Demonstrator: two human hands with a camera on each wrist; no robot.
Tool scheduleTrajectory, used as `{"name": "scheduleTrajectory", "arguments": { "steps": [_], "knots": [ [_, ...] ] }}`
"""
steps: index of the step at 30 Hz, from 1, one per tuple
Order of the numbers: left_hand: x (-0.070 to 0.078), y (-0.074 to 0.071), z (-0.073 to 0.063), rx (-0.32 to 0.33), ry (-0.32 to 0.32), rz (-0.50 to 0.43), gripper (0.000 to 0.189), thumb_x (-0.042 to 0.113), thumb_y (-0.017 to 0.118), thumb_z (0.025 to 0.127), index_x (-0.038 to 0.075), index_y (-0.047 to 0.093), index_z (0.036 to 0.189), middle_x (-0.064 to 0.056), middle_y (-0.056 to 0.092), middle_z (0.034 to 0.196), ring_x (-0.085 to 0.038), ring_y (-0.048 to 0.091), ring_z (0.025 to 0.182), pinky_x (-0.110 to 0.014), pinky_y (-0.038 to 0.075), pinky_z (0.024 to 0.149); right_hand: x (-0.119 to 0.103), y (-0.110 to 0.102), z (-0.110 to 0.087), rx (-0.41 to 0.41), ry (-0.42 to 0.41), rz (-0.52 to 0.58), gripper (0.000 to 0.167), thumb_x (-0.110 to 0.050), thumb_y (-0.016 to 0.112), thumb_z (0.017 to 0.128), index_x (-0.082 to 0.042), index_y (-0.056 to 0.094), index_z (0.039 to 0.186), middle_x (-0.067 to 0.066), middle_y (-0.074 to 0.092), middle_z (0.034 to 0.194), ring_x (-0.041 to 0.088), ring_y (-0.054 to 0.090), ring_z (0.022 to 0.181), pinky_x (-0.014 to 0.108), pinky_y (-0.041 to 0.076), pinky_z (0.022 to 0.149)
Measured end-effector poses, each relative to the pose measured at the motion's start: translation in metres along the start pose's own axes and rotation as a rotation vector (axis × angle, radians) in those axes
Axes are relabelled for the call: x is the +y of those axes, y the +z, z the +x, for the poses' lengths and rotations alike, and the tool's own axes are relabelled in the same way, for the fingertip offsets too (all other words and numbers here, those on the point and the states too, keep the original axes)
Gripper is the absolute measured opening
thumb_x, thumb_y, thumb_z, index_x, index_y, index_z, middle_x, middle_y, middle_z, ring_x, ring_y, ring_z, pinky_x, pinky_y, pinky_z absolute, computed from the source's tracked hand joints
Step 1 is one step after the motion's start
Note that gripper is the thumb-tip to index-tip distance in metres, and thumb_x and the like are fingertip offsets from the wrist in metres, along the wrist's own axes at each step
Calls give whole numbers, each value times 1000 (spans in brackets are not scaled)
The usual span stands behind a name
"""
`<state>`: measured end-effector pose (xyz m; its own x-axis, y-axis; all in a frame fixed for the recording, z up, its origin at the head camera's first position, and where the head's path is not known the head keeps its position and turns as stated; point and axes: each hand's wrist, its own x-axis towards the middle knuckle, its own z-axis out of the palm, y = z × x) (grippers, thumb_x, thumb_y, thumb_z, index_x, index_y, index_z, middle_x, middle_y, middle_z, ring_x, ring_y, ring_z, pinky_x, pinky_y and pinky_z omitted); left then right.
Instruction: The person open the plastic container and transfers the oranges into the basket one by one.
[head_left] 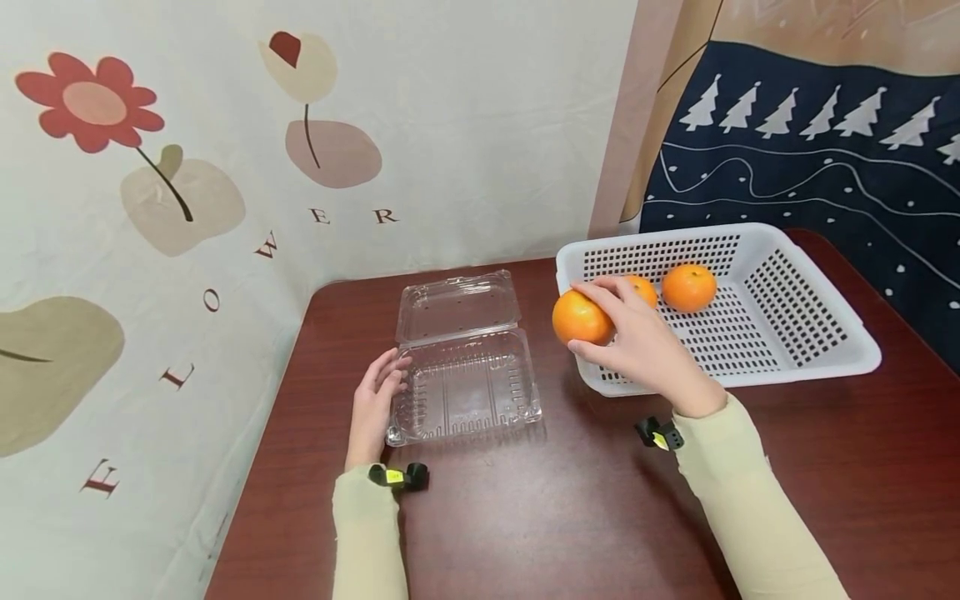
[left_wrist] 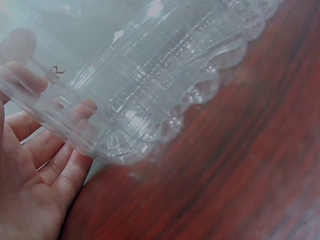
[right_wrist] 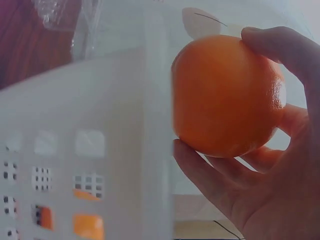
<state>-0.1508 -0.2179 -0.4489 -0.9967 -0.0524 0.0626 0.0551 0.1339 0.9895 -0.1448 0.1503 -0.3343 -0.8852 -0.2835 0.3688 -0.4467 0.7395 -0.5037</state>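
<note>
In the head view my right hand [head_left: 637,337] grips an orange [head_left: 581,317] just above the left rim of a white basket [head_left: 817,372]. The right wrist view shows the thumb and fingers spread round this orange [right_wrist: 227,95], beside the basket wall [right_wrist: 115,125]. Two more oranges lie in the basket, one [head_left: 688,288] in plain sight and one [head_left: 642,290] partly behind my right hand. A clear plastic clamshell box [head_left: 465,383] lies with its lid [head_left: 459,308] folded back. My left hand [head_left: 375,404] holds the box's left edge; its fingers [left_wrist: 45,145] show partly through the plastic.
The box and basket stand on a dark red-brown table [head_left: 525,508]. A pale cloth with flower prints [head_left: 480,125] hangs behind and at the left. A dark cloth with white trees [head_left: 810,167] hangs at the back right.
</note>
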Motion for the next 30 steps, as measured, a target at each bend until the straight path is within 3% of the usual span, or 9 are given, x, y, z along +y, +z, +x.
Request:
{"name": "scheduleTrajectory", "arguments": {
  "steps": [8,13,21,30],
  "knots": [
    [-17,-2,5,14,-3,-14,39,25,49,92,20,44,130,-4,56,120,-24,52,107,-34,41,89,4,-12,1,11,-11,-28,65,-35,72,70,-21,46,129,5,38,124,21,43,103,40,42,82],
    [-20,-1,6,16,12,4,39,28,49,91,22,44,130,-2,56,119,-23,52,106,-34,41,89,9,-22,1,16,-3,-55,65,-33,75,68,-21,47,126,7,39,123,24,46,100,43,42,82],
    [-8,0,3,-3,-7,-25,40,22,49,92,16,43,131,-7,54,121,-28,51,107,-41,38,92,14,-40,1,-43,27,-121,66,-34,74,69,-16,46,126,8,40,124,25,39,108,49,41,83],
    [3,2,-2,-7,-9,-12,41,17,47,93,13,40,133,-11,52,123,-28,49,109,-40,37,92,17,-53,4,-60,17,-168,68,-35,76,67,-14,47,125,9,42,122,28,39,106,49,40,82]
  ]
}}
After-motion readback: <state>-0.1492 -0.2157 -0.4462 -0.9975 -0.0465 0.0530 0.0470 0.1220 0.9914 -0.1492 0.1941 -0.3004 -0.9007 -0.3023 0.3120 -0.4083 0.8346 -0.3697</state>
